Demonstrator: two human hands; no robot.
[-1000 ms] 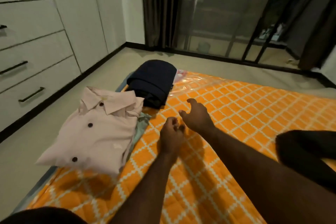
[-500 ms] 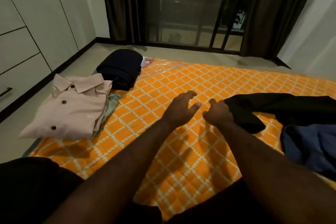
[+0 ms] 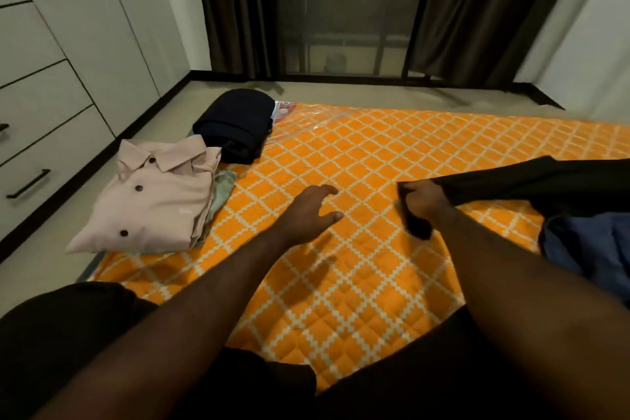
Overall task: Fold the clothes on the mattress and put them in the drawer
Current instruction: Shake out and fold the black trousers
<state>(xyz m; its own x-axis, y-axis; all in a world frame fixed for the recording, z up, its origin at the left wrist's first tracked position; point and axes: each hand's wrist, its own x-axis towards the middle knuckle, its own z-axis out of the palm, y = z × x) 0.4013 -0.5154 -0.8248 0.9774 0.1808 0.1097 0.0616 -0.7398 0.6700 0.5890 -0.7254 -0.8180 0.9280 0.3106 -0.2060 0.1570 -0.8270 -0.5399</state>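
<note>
Mattress (image 3: 375, 153): we are facing its orange quilting.
Right hand (image 3: 426, 203): fingers are gripping black garment (image 3: 545, 181).
Left hand (image 3: 306, 215): fingers are hovering open.
Risk: pulling may be dragging blue garment (image 3: 586, 249) along.

- Mattress (image 3: 358, 164): orange, white diamond quilting, flat on the floor.
- Pink shirt (image 3: 153, 201): folded, collar up, dark buttons, at the left edge on top of a pale green piece (image 3: 223, 187).
- Navy stack (image 3: 235, 123): folded, far left corner, just behind the shirt.
- Black garment (image 3: 545, 184): unfolded, right side, one end gripped in the right hand (image 3: 424, 199).
- Blue garment (image 3: 593, 249): crumpled, touching the black one.
- Drawers (image 3: 41, 147): left wall, closed, black handles.
</note>
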